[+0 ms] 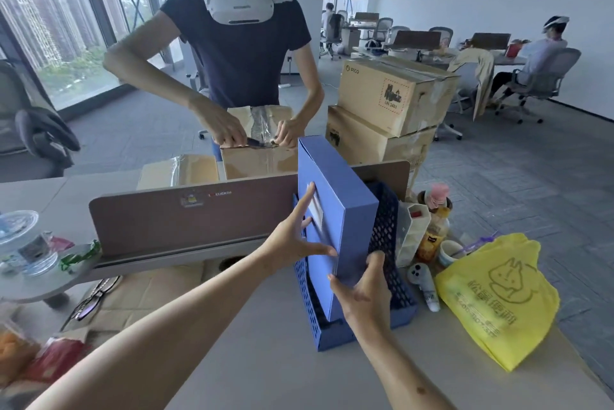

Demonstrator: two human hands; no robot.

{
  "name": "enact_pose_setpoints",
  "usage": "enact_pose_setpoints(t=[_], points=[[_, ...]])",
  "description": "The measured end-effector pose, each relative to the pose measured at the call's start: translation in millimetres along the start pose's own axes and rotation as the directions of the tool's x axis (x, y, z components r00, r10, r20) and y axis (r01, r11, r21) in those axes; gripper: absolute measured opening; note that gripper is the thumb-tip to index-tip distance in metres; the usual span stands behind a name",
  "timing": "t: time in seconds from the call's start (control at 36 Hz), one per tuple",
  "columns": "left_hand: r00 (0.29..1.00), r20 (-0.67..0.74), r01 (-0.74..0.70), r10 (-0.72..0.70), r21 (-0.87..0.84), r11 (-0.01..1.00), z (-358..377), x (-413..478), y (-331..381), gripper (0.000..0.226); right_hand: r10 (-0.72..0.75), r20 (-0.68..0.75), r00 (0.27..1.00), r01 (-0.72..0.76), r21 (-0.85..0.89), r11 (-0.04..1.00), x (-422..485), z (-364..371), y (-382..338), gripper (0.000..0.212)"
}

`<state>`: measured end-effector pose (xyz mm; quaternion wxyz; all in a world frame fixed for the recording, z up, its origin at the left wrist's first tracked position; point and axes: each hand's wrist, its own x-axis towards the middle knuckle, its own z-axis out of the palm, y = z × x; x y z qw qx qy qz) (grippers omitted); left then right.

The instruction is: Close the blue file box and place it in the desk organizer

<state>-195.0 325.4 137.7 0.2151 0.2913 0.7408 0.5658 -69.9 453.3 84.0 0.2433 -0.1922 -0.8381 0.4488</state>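
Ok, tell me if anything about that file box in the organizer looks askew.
The blue file box appears to lean left in the mesh desk organizer rather than standing square. The left hand presses its side, the right hand grips its near edge. Nothing looks damaged or spilled.

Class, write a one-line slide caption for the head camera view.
Left hand presses and right hand grips the closed blue file box, standing upright in the blue mesh desk organizer.

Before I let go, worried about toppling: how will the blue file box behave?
Probably stiff: the blue file box looks flat-faced where the left hand presses and the right hand grips. Tall and narrow, it may tip, though mesh walls of the desk organizer flank it.
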Motion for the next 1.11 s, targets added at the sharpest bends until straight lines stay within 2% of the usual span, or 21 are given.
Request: enact_pose_setpoints(t=[0.22, 0.36, 0.61, 0.78, 0.94, 1.03, 1.11], points=[[0.999, -0.051, 0.006, -0.001, 0.1, 0.995, 13, -9, -28, 0.127, 0.093, -0.034, 0.995, -0.091, 0.061, 0.994, -17, 25, 36, 0.052], [0.996, -0.077, 0.05, -0.038, 0.155, 0.987, 16, -14, -47, 0.126, 0.161, 0.016, 0.987, -0.162, 0.133, 0.978, -25, 39, 50, 0.047], [0.986, -0.122, 0.136, -0.111, 0.22, 0.966, 22, -19, -63, 0.117, 0.194, 0.079, 0.978, -0.204, 0.15, 0.967, -32, 47, 66, 0.049], [0.983, -0.147, 0.144, -0.111, 0.239, 0.96, 26, -25, -65, 0.109, 0.219, 0.116, 0.969, -0.224, 0.036, 0.974, -31, 40, 65, 0.051], [0.976, -0.191, 0.148, -0.103, 0.244, 0.958, 24, -42, -61, 0.083, 0.191, 0.206, 0.96, -0.195, -0.003, 0.981, -29, 24, 63, 0.049], [0.966, -0.229, 0.178, -0.121, 0.248, 0.952, 18, -57, -58, 0.058, 0.21, 0.213, 0.954, -0.242, 0.136, 0.961, -29, 10, 47, 0.072], [0.951, -0.294, 0.181, -0.097, 0.276, 0.944, 11, -74, -56, 0.038, 0.124, 0.13, 0.984, -0.156, 0.28, 0.947, -22, -14, 12, 0.084]])
